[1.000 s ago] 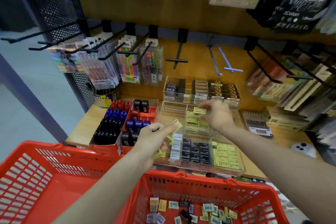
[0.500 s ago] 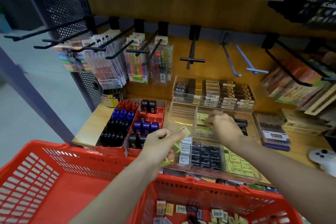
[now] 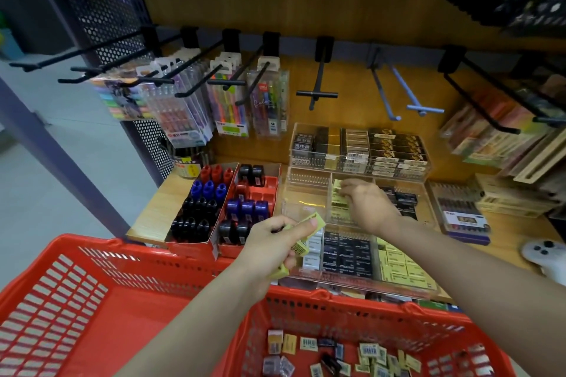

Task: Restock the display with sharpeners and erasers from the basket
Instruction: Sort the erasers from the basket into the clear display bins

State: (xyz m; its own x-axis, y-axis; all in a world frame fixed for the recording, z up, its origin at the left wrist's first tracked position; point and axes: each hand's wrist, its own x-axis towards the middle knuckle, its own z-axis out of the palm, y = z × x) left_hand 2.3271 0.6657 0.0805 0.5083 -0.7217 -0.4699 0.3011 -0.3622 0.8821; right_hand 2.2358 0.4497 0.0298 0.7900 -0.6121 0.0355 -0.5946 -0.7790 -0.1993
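My left hand (image 3: 275,246) grips several yellow-green erasers (image 3: 309,228) above the near edge of the clear acrylic display tray (image 3: 301,190). Further in, my right hand (image 3: 369,203) reaches into the tray's middle compartment, its fingertips on the yellow erasers (image 3: 338,190) stacked there; whether it pinches one is hidden. The red basket (image 3: 337,303) at the bottom holds several loose erasers and sharpeners (image 3: 337,352). Red, blue and black sharpeners (image 3: 208,202) fill two red cardboard boxes left of the tray.
A second red basket (image 3: 61,300) sits at lower left. Black peg hooks (image 3: 196,82) with pen packs jut out above the shelf. Boxed erasers fill a rear clear case (image 3: 358,147). Pen boxes (image 3: 462,211) and a white object (image 3: 545,254) lie on the right.
My right hand moved down and slightly back into the middle compartment onto the yellow erasers. My left hand kept its erasers and barely shifted. The view tilted down a little.
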